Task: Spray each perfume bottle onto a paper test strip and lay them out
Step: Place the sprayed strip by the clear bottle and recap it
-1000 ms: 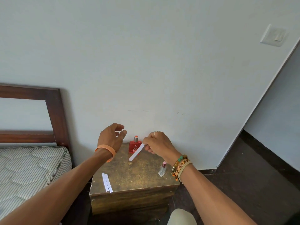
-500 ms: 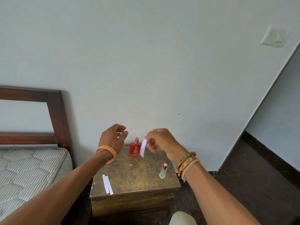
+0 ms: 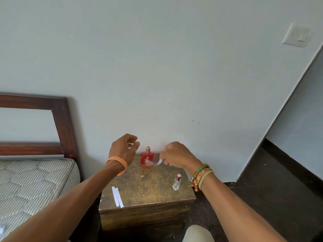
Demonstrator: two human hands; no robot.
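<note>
Mattress [image 3: 31, 179]: striped, far L, beside wooden headboard [image 3: 61, 123].
L hand [image 3: 123, 150]: raised over table's back-L corner, fingers loosely curled, holds nothing; orange wristband [image 3: 116, 162].
Spare strips [image 3: 117, 196]: two, flat on table's front-L edge.
Table [image 3: 145, 189]: small, brown, against wall.
Red perfume bottle [image 3: 147, 157]: upright at back, btwn the hands.
Paper test strip [image 3: 158, 162]: blurred, in front of red bottle's R side.
R hand [image 3: 176, 155]: pinches that strip; beaded bracelets on wrist.
Small clear bottle [image 3: 176, 182]: pink cap, upright, R side of table.
</note>
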